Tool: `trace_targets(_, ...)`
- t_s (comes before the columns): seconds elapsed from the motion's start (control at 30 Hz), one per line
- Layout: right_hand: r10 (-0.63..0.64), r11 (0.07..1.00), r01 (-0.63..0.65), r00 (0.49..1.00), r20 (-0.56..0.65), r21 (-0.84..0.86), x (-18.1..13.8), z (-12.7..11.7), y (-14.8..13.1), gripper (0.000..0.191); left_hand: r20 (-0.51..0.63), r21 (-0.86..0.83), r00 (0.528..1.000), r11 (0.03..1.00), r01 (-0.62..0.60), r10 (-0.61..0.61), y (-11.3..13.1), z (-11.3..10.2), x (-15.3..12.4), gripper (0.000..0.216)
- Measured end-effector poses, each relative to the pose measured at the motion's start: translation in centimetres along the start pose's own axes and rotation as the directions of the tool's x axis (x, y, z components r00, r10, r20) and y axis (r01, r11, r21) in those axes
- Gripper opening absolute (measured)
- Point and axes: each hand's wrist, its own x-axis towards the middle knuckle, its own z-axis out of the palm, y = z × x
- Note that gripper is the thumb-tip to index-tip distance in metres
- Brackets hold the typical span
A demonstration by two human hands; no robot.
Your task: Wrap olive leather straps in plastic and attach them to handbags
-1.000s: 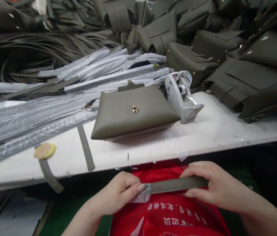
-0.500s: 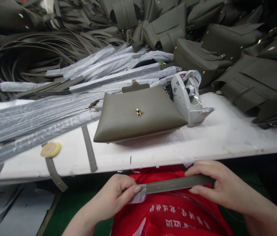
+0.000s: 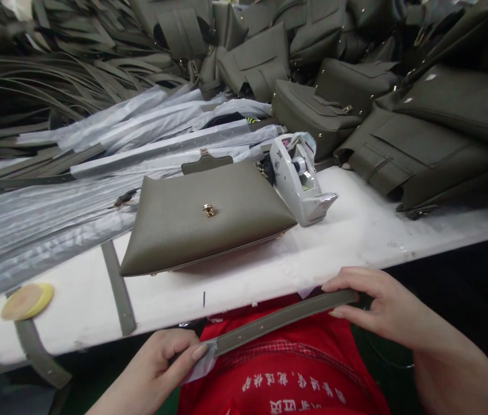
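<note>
A grey-green leather strap (image 3: 282, 319) with small holes is stretched between my hands, over a red apron (image 3: 296, 374) with white lettering. My left hand (image 3: 166, 357) pinches its left end, where a piece of clear plastic film (image 3: 201, 364) hangs. Thumb and fingers of my right hand (image 3: 382, 302) grip the other end, which sits higher. Beyond the strap, a grey-green handbag (image 3: 192, 236) with a gold clasp (image 3: 208, 210) lies on the white table (image 3: 248, 282).
A white tape dispenser (image 3: 293, 178) stands against the handbag's right side. Plastic-wrapped straps (image 3: 45, 213) cover the left. A round yellow-edged pad (image 3: 27, 301) rests on a strap hanging over the table edge. Several handbags (image 3: 425, 150) are piled behind, right.
The view has swung right, so the table's things sit further left in the picture. The strap now slants more, its right end higher; both hands still hold it.
</note>
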Motion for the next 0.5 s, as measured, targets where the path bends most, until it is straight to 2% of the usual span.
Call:
trace_targets(0.17, -0.057, 0.998, 0.06, 0.994, -0.09, 0.026, -0.47, -0.42, 0.8, 0.017, -0.005, -0.001, 0.999, 0.999, 0.037, -0.037, -0.8, -0.14, -0.23, 0.048)
trace_targets(0.37, -0.046, 0.999, 0.048, 0.998, -0.047, 0.025, -0.4, 0.11, 1.11, 0.019, -0.024, -0.034, 0.999, 0.999, 0.043, -0.044, -0.23, -0.16, -0.23, 0.047)
trace_targets(0.5, -0.055, 0.998, 0.057, 0.996, -0.064, 0.031, -0.41, 0.2, 1.15, 0.017, -0.022, -0.043, 0.999, 0.998, 0.036, -0.037, 0.03, -0.15, -0.25, 0.049)
